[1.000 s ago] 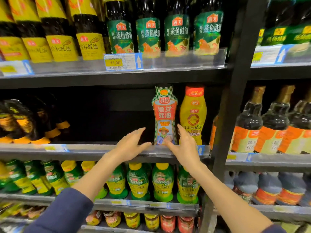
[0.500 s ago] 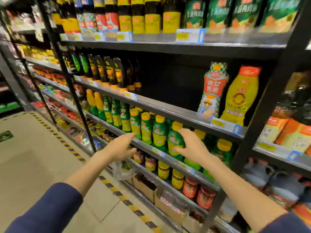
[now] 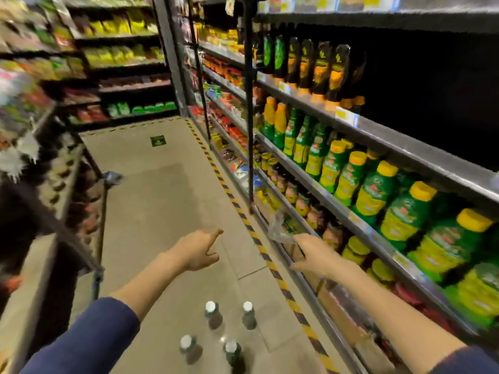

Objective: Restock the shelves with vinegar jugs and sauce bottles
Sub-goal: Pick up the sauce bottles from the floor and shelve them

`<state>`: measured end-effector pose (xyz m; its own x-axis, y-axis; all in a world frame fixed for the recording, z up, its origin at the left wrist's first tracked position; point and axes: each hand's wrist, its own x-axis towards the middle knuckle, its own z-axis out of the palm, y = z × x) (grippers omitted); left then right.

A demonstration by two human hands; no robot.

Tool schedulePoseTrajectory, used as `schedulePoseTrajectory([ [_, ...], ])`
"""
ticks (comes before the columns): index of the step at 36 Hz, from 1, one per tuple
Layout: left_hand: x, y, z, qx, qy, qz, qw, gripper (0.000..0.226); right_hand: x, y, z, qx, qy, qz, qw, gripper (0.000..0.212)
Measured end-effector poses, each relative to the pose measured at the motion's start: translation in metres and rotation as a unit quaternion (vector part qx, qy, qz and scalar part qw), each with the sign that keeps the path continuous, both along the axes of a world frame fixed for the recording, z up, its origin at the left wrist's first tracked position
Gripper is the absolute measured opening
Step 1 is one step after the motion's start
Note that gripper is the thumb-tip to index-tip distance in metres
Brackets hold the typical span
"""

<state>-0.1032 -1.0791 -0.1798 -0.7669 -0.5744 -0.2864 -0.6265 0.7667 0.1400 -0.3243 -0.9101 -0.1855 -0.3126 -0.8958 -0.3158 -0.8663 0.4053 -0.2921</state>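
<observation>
Shop aisle with a beige floor (image 3: 162,201), a yellow-black striped line (image 3: 237,207) and dark metal shelves (image 3: 405,147) either side.

Both forearms extend forward, bare beyond the dark blue sleeves (image 3: 89,338). The left hand (image 3: 197,251) hangs left of the striped floor tape (image 3: 244,220), fingers loosely curled, thumb raised, empty. The right hand (image 3: 317,255) sits right of the tape, palm down, fingers relaxed, empty.

Four white-capped bottles (image 3: 214,317) stand on the tan floor (image 3: 162,198), left of the striped tape (image 3: 243,215). Right of the tape, a lower shelf (image 3: 351,217) carries green yellow-capped bottles (image 3: 375,195). The upper shelf (image 3: 405,148) carries dark bottles (image 3: 321,68).
</observation>
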Motion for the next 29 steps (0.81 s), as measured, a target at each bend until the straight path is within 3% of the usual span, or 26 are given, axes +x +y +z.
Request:
schedulePoseTrajectory([
  [11, 0.093, -0.051, -0.073, 0.045, -0.059, 0.025, 0.997, 0.067, 0.084, -0.061, -0.057, 0.068, -0.01, 0.062, 0.996, 0.075],
  [25, 0.155, -0.11, -0.152, 0.15, -0.08, 0.013, 0.985, 0.068, 0.157, -0.113, -0.133, 0.126, -0.052, 0.024, 0.99, 0.075],
  [29, 0.164, -0.119, -0.182, 0.165, -0.091, 0.015, 0.982, 0.069, 0.165, -0.118, -0.16, 0.145, -0.068, 0.012, 0.987, 0.066],
])
